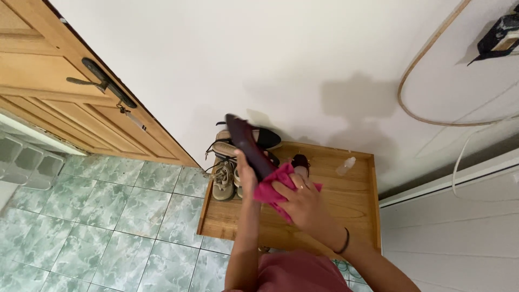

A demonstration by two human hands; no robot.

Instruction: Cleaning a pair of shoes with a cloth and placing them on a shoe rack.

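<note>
My left hand grips a dark maroon shoe from below and holds it up over a wooden tray on the floor. My right hand presses a pink cloth against the shoe's lower end. The matching dark shoe lies on the tray just behind the cloth.
Beige laced shoes and black-and-tan sandals are piled at the tray's left back corner. A small clear bottle lies on the tray near the white wall. A wooden door stands at left above green marbled floor tiles.
</note>
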